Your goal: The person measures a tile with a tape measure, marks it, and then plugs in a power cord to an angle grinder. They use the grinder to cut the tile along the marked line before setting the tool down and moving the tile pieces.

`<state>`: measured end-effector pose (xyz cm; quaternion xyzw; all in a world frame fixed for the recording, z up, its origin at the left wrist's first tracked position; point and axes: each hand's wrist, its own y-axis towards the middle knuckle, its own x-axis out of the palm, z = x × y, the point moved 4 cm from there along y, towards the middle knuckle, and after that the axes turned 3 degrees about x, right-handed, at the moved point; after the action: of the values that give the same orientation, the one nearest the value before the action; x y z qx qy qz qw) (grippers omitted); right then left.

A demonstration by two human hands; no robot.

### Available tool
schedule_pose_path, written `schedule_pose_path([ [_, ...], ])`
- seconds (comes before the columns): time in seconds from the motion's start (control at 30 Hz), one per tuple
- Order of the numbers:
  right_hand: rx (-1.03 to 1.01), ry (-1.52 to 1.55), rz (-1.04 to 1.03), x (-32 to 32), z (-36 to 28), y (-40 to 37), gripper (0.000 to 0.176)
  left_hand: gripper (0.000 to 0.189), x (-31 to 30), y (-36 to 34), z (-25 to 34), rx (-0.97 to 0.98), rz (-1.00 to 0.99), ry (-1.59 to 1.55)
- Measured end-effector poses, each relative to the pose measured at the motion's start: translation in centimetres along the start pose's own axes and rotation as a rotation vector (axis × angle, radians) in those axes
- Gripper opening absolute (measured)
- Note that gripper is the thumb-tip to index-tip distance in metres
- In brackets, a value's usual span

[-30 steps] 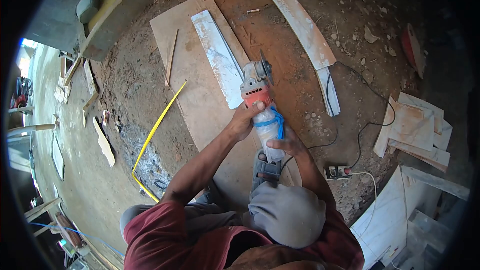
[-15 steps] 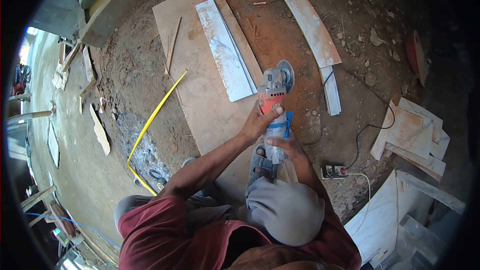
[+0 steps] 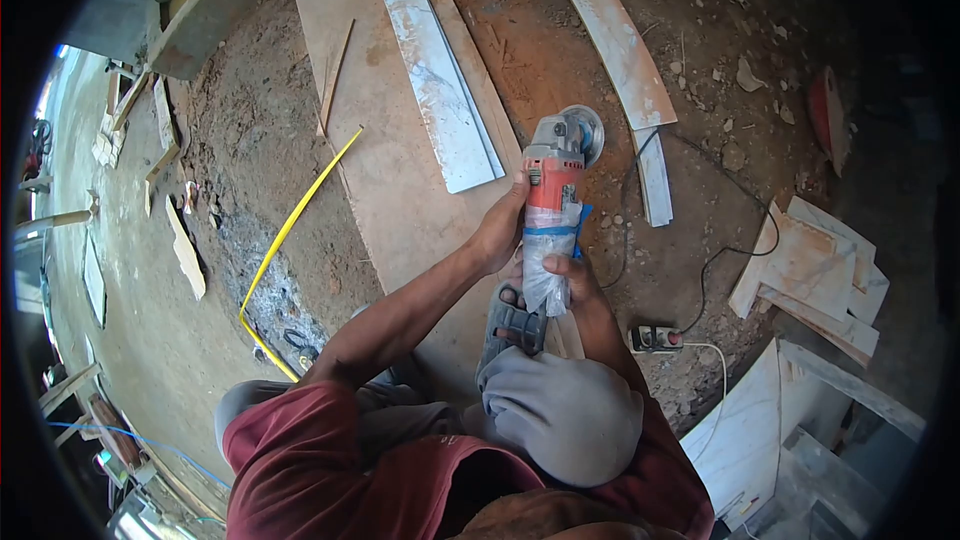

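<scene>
An angle grinder (image 3: 553, 187) with a red body, grey head and round disc (image 3: 587, 135) is held upright in front of my knees, disc end away from me. Clear plastic and blue tape wrap its rear part. My left hand (image 3: 503, 225) is closed against the left side of the red body, most of its fingers hidden behind. My right hand (image 3: 578, 278) grips the wrapped rear end, thumb across the front. Just past the left hand, a white marble-look tile strip (image 3: 445, 90) lies on a brown board (image 3: 365, 70).
Another tile strip (image 3: 615, 40) lies at the upper right. Tile pieces (image 3: 815, 260) are stacked at the right, near a power socket block (image 3: 657, 338) with a black cord (image 3: 705, 275). A yellow tape measure strip (image 3: 295, 215) stretches along the left. My sandalled foot (image 3: 517, 320) is below the grinder.
The grinder has turned slightly, showing more of its red body and disc. My left thumb has left the front of the body, and that hand now sits at its side. The view shifted slightly.
</scene>
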<state>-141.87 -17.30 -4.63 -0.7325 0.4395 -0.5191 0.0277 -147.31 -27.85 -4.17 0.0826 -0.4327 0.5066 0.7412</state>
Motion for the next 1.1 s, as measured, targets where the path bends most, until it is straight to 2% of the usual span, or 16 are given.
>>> schedule_pose_path([
  [0.07, 0.004, -0.019, -0.017, -0.3, 0.3, 0.3, 0.051, 0.067, 0.0, -0.1, -0.5, -0.094, 0.019, -0.106],
  [0.13, -0.080, -0.093, 0.059, -0.5, 0.4, 0.6, 0.049, 0.068, -0.3, -0.1, -0.6, -0.103, 0.016, -0.132],
  [0.37, -0.087, -0.135, 0.028, -0.2, 0.8, 0.8, 0.048, 0.070, -0.9, -0.3, -0.4, -0.101, -0.053, -0.231],
  [0.47, -0.124, -0.154, 0.096, 0.5, 0.2, 0.7, 0.045, 0.068, -1.1, -0.1, -0.4, -0.115, -0.077, -0.264],
  [0.57, -0.131, -0.197, 0.112, -0.7, 0.8, 1.0, 0.045, 0.067, -1.3, -0.1, -0.5, -0.127, -0.012, -0.256],
  [0.63, -0.207, -0.277, 0.205, -1.9, 1.0, 1.4, 0.047, 0.066, -1.2, 0.1, -0.4, -0.115, 0.024, -0.262],
  [0.9, -0.144, -0.230, 0.189, -1.1, -0.1, 1.8, 0.047, 0.065, -2.1, 0.7, -0.5, -0.101, 0.055, -0.295],
  [1.1, -0.152, -0.215, 0.195, -0.2, -0.8, 2.6, 0.044, 0.068, -2.6, 1.6, 0.0, -0.077, -0.051, -0.282],
])
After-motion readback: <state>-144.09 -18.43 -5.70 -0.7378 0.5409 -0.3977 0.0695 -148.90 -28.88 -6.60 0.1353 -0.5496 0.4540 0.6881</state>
